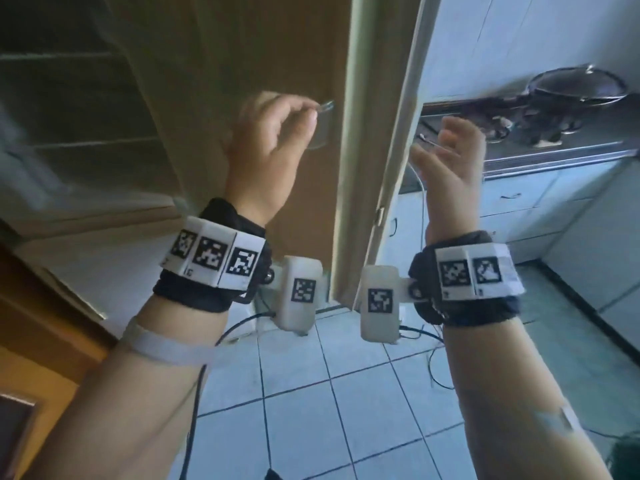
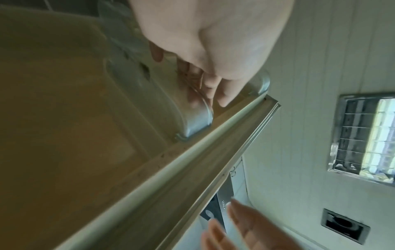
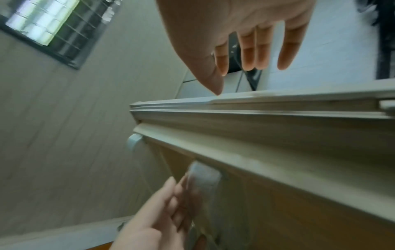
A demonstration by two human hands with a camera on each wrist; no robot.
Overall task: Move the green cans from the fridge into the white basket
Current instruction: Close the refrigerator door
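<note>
No green can or white basket shows in any view. The fridge door (image 1: pixel 277 57) stands open, its brown inner side facing me. My left hand (image 1: pixel 277 133) is raised against it, fingers curled round a clear plastic door rail (image 1: pixel 323 128). In the left wrist view the left hand (image 2: pixel 205 64) has its fingers over the clear rail (image 2: pixel 196 108). From the right wrist I see the left hand (image 3: pixel 169 209) pinching the rail (image 3: pixel 205 175). My right hand (image 1: pixel 448 154) hovers past the door's pale edge (image 1: pixel 367 150), fingers straight, holding nothing; the same right hand (image 3: pixel 248 42) touches nothing.
Dim fridge shelves (image 1: pixel 69 98) lie to the left of the door. A stove with a lidded pan (image 1: pixel 581 84) stands on a counter at the right, white cabinets (image 1: pixel 536 202) below it. Cables trail over the tiled floor (image 1: pixel 346 393). A barred window (image 2: pixel 367 138) is in the wall.
</note>
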